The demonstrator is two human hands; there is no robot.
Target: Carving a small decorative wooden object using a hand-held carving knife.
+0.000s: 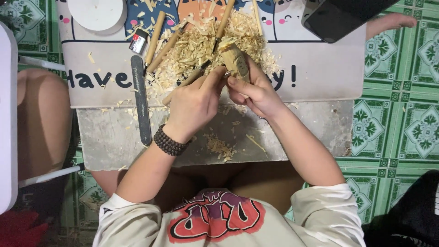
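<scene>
My right hand (255, 89) grips a small carved wooden piece (236, 60), pale, upright and tilted away from me, with small holes in its face. My left hand (194, 103) holds a thin carving tool (186, 82) with a wooden handle; its metal tip touches the wooden piece near my right thumb. A dark bead bracelet (169, 142) sits on my left wrist. Both hands work over a pile of wood shavings (192, 50) on a grey mat (320, 68) laid on a stone slab (114, 137).
Several wooden-handled carving tools (157, 29) lie in the shavings at the back. A long dark file (141, 100) lies at the left. A white round lid (97, 13), a small black box (138, 41), a dark phone (340, 18) and green patterned floor tiles (402, 114) surround the slab.
</scene>
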